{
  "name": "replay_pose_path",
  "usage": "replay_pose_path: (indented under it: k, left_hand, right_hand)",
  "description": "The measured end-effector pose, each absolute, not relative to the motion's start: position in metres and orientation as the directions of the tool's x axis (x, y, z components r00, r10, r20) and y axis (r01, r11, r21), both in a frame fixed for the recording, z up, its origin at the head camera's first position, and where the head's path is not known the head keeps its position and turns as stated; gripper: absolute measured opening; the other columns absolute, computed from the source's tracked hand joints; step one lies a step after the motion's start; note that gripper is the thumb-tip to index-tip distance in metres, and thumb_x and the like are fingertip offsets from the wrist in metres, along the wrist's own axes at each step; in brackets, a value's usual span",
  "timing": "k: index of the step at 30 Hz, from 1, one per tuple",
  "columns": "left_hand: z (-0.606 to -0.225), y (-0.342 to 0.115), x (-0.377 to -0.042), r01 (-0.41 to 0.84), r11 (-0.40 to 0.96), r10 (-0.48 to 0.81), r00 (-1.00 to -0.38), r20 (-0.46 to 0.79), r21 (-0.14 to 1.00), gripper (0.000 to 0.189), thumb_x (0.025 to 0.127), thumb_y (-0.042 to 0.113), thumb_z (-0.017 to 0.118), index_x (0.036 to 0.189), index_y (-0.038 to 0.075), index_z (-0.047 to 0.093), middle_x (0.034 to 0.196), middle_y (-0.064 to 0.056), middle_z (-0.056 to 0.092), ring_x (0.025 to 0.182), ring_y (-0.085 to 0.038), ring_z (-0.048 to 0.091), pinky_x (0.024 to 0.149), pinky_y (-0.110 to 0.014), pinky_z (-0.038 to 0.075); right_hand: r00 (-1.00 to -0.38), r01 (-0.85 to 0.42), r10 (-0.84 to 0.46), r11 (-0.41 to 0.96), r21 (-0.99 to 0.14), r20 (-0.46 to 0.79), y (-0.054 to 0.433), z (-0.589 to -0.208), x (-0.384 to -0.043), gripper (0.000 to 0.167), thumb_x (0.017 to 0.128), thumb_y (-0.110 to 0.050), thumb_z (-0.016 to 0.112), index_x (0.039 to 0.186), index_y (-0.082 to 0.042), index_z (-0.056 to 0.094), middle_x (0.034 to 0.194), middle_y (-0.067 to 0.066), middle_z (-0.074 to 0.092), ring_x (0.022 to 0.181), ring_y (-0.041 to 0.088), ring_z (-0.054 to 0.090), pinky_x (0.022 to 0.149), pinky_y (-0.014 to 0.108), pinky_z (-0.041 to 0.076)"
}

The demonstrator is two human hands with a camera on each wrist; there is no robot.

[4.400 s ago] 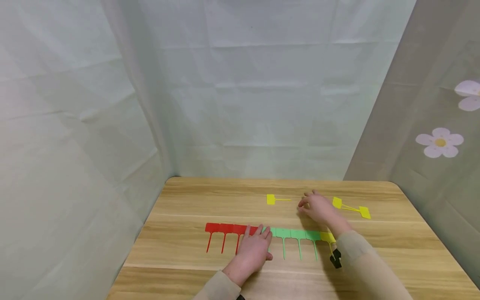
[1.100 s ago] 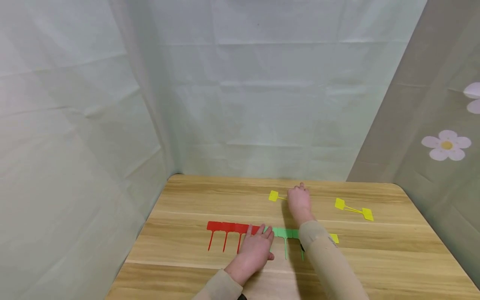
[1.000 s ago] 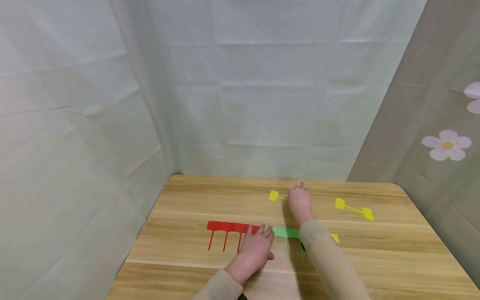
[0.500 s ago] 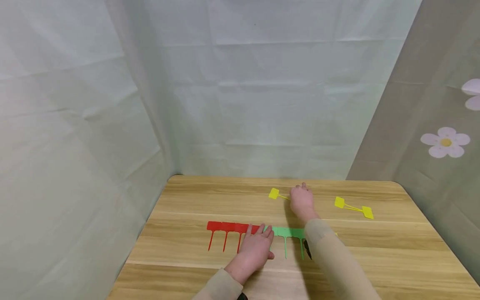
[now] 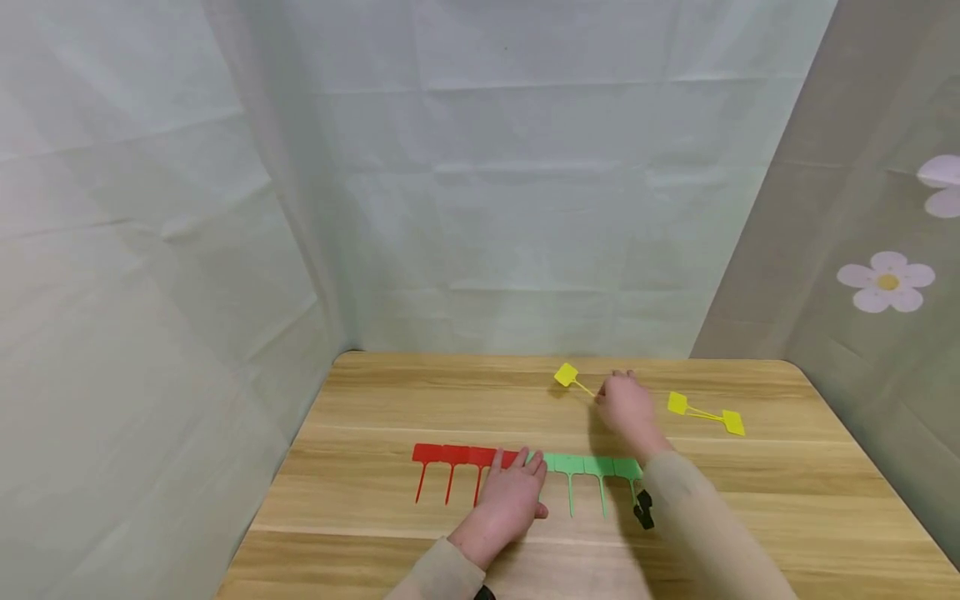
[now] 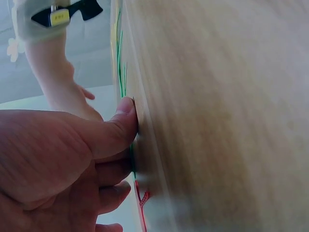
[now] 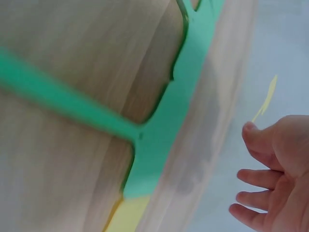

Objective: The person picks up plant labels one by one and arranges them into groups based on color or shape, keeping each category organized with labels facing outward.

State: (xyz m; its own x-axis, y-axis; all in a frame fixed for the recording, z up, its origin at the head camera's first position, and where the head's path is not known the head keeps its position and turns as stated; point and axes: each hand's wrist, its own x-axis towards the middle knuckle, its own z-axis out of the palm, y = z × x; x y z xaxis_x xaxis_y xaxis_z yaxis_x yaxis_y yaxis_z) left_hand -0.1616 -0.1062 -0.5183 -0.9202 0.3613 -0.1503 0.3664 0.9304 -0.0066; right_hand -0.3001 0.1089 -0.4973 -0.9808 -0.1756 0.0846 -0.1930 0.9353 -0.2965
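Observation:
A row of flat plastic tags with thin stems lies on the wooden table: red tags [image 5: 456, 454] on the left, green tags [image 5: 585, 465] to their right. At the row's right end, a yellow tag [image 7: 129, 212] shows in the right wrist view; the right sleeve hides it from the head view. My left hand [image 5: 512, 497] rests with fingers spread across the place where red meets green. My right hand [image 5: 626, 408], beyond the row, pinches the stem end of another yellow tag [image 5: 566, 375] between thumb and index finger. This tag's square head points up and left, raised over its shadow.
Two more yellow tags [image 5: 733, 422] lie with stems overlapping, to the right of my right hand. The wooden tabletop [image 5: 360, 550] ends at a pale cloth backdrop [image 5: 525, 233], with a flower-printed cloth [image 5: 887, 283] on the right.
My right hand has moved right, and the yellow tag it pinches has shifted right, tilted and lifted off the table. The left hand stays in place on the row.

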Motion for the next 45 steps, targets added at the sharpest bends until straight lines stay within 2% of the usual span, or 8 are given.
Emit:
replay_pose_path:
  k: [2,8,12,17,18,26,39,45]
  left_hand:
    - [-0.518,-0.107,-0.162,0.368,0.930,0.362,-0.920,-0.150,-0.010,0.074,0.092,0.049,0.079,0.156,0.017,0.059,0.164,0.004,0.050,0.156,-0.020,0.039,0.125,-0.056,0.032]
    - [-0.515,-0.109,-0.160,0.367,0.930,0.361,-0.919,-0.158,-0.014,0.074,0.093,0.050,0.078,0.156,0.017,0.059,0.164,0.005,0.050,0.156,-0.019,0.039,0.125,-0.055,0.032]
    - [-0.515,-0.109,-0.161,0.371,0.929,0.364,-0.917,-0.160,-0.011,0.074,0.093,0.050,0.077,0.156,0.017,0.058,0.164,0.005,0.050,0.156,-0.019,0.039,0.125,-0.054,0.032]
    - [-0.517,-0.109,-0.162,0.374,0.927,0.368,-0.915,-0.166,-0.008,0.074,0.092,0.050,0.078,0.156,0.018,0.059,0.164,0.005,0.050,0.155,-0.019,0.040,0.125,-0.054,0.032]
    - [-0.517,-0.109,-0.162,0.374,0.927,0.367,-0.915,-0.167,-0.009,0.075,0.092,0.051,0.078,0.156,0.018,0.058,0.164,0.005,0.050,0.155,-0.019,0.039,0.125,-0.054,0.032]
    - [-0.516,-0.109,-0.162,0.378,0.926,0.372,-0.913,-0.167,0.000,0.075,0.092,0.051,0.078,0.156,0.018,0.058,0.165,0.005,0.049,0.156,-0.018,0.039,0.126,-0.054,0.031]
    - [-0.515,-0.109,-0.160,0.380,0.925,0.372,-0.912,-0.170,-0.017,0.075,0.093,0.051,0.077,0.157,0.018,0.057,0.165,0.005,0.048,0.156,-0.018,0.038,0.126,-0.054,0.031]
    - [-0.515,-0.110,-0.161,0.378,0.926,0.371,-0.913,-0.171,-0.008,0.075,0.093,0.051,0.077,0.157,0.018,0.057,0.165,0.005,0.048,0.156,-0.019,0.037,0.126,-0.054,0.031]
  right_hand:
    - [-0.981,-0.192,-0.172,0.921,-0.338,0.087,0.115,-0.493,-0.290,0.013,0.098,-0.007,0.072,0.092,-0.001,0.081,0.140,0.035,0.061,0.142,0.059,0.045,0.098,0.062,0.056]
    - [-0.983,-0.186,-0.166,0.902,-0.391,0.084,0.141,-0.488,-0.261,0.014,0.100,-0.011,0.074,0.093,-0.001,0.080,0.147,0.042,0.051,0.141,0.068,0.037,0.100,0.073,0.050]
    - [-0.988,-0.153,-0.148,0.901,-0.407,0.043,0.166,-0.486,-0.240,0.015,0.101,-0.014,0.073,0.097,-0.002,0.080,0.152,0.043,0.044,0.143,0.069,0.031,0.095,0.070,0.054]
    - [-0.990,-0.138,-0.125,0.896,-0.421,0.060,0.198,-0.488,-0.212,0.015,0.099,-0.016,0.073,0.092,-0.004,0.080,0.148,0.044,0.047,0.141,0.069,0.035,0.091,0.071,0.053]
    - [-0.990,-0.138,-0.122,0.896,-0.422,0.064,0.204,-0.489,-0.207,0.015,0.099,-0.016,0.073,0.091,-0.005,0.080,0.147,0.045,0.047,0.140,0.070,0.035,0.097,0.074,0.049]
    - [-0.998,-0.066,-0.063,0.915,-0.398,0.020,0.246,-0.497,-0.176,0.014,0.097,-0.021,0.074,0.089,-0.010,0.079,0.143,0.048,0.048,0.134,0.074,0.035,0.102,0.081,0.040]
    - [-0.994,0.041,0.003,0.931,-0.362,-0.106,0.273,-0.503,-0.147,0.016,0.095,-0.023,0.072,0.091,-0.011,0.082,0.133,0.042,0.059,0.118,0.060,0.060,0.086,0.065,0.055]
    - [-0.980,0.083,0.016,0.938,-0.336,-0.197,0.275,-0.506,-0.145,0.020,0.093,-0.032,0.075,0.093,-0.014,0.083,0.139,0.045,0.053,0.128,0.071,0.043,0.090,0.074,0.050]
